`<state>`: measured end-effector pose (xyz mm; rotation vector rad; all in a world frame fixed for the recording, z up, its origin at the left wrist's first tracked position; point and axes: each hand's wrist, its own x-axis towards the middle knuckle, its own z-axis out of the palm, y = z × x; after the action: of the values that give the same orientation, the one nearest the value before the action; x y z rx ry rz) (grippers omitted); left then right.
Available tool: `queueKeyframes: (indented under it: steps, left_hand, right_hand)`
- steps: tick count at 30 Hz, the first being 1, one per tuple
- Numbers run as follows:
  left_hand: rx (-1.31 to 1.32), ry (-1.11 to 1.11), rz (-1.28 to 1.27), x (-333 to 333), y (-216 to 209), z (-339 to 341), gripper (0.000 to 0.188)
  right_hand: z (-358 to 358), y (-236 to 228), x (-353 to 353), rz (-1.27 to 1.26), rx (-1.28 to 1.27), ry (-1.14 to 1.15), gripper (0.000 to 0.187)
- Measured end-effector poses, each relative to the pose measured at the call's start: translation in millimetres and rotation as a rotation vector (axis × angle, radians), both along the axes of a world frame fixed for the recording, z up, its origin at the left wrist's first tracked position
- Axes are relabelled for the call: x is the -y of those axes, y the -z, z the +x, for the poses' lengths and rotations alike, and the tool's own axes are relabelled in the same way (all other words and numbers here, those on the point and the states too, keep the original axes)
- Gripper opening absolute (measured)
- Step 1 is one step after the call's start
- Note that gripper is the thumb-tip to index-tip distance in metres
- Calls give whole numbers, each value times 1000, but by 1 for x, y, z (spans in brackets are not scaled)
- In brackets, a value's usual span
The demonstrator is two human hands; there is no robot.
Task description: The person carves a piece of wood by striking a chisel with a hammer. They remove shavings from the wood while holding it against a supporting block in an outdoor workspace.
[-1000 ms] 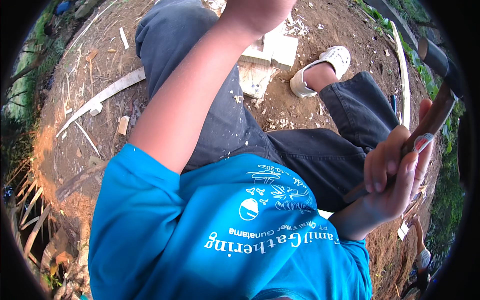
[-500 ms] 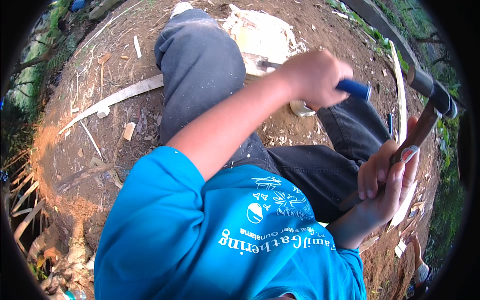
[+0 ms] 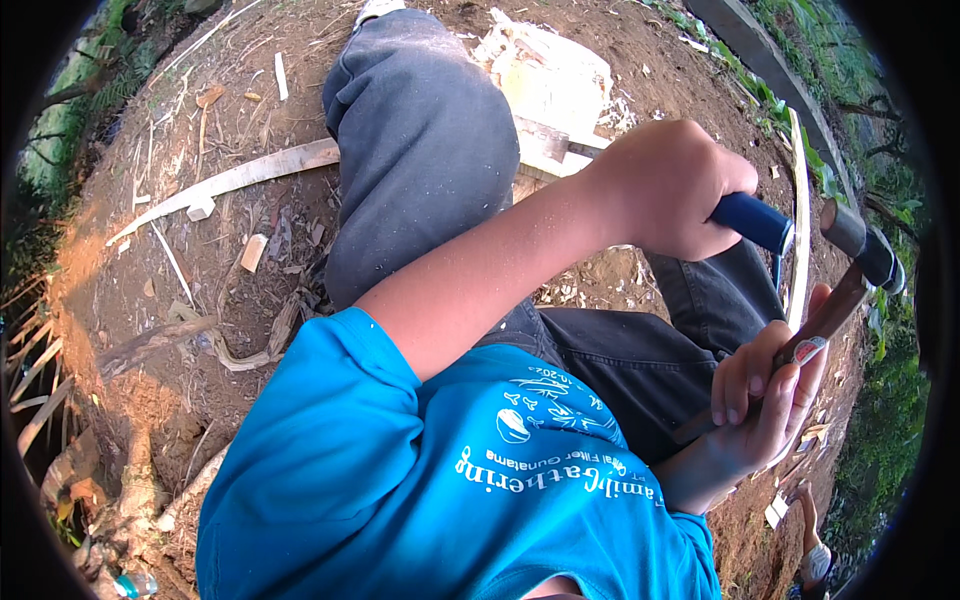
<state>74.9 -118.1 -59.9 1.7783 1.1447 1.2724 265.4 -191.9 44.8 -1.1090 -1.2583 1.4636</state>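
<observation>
My left hand [image 3: 680, 190] is closed round the blue handle [image 3: 755, 222] of what looks like a chisel. Its dark metal shank [image 3: 588, 147] emerges on the far side of the fist, pointing left toward a pale wood block [image 3: 545, 150] beyond my knee; I cannot tell whether the edge touches the wood. Over on the right, my right hand [image 3: 765, 390] grips the wooden handle of a hammer [image 3: 835, 305]. The hammer's dark steel head [image 3: 862, 245] is raised, just right of the blue handle's end and apart from it.
My bent leg in dark trousers [image 3: 420, 150] lies left of the block. Behind the block is a large pale chopped piece of wood [image 3: 550, 75]. A long curved wood strip [image 3: 235, 180] and several chips lie on the soil. Another strip [image 3: 798, 210] stands out at right, before a low kerb [image 3: 760, 60].
My left hand and the blue-handled tool have moved right and a little nearer. The hammer has dropped slightly in the picture, its head now closer to the handle's end. The view has shifted a little.
</observation>
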Motion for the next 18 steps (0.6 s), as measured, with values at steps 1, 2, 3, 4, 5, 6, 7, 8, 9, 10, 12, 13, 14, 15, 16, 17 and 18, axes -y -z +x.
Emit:
queueKeyframes:
  steps: [1, 2, 3, 4, 5, 6, 7, 8, 9, 10, 12, 13, 14, 15, 16, 17, 18]
  left_hand:
    - [47, -9, -17, -1, 1, -4, 16]
    - [95, -14, -33, -2, 1, -8, 15]
    - [144, -20, -50, -3, 2, -13, 14]
    - [197, -32, -53, -5, 3, -19, 13]
    - [253, -44, -58, -8, 3, -28, 12]
    - [308, -55, -63, -9, 4, -35, 11]
    - [375, -88, -25, -10, 11, -39, 8]
    - [349, -94, 19, -9, 12, -47, 6]
    - [384, -79, -5, -11, 12, -48, 9]
    - [420, -65, -29, -12, 13, -48, 12]
    - [322, 3, -16, -10, 11, -44, 6]
    - [346, -6, -42, -12, 13, -32, 6]
    - [259, 8, -30, -13, 10, -26, 8]
    - [169, 61, -80, -14, 6, -22, 9]
    - [78, 114, -130, -14, 3, -18, 11]
    - [47, 130, -129, -13, 3, -13, 16]
    - [19, 125, -117, -13, 5, -10, 16]
  right_hand:
    - [-2, 0, 0, -2, 2, 7, 73]
    - [-4, 0, 0, -4, 6, 17, 73]
    - [-5, 0, 0, -7, 10, 27, 73]
    - [-6, 1, -1, -9, 7, 23, 73]
    - [-7, 1, -1, -12, 7, 19, 73]
    - [-7, 1, -1, -16, 6, 16, 72]
    - [-8, 2, -1, -15, 7, 8, 72]
    - [-9, 3, 0, -12, 5, 1, 72]
    - [-10, 4, -1, -10, 3, -7, 71]
    - [-11, 4, -1, -19, 0, -14, 71]
    - [-14, 5, -2, -42, 1, -29, 70]
    - [-14, 5, -2, -40, 12, -30, 69]
    - [-15, 6, -3, -34, 17, -31, 69]
    - [-15, 6, -3, -29, 22, -33, 68]
    - [-15, 6, -4, -27, 21, -31, 68]
    - [-15, 5, -4, -22, 21, -27, 67]
    - [-15, 4, -5, -16, 21, -23, 67]
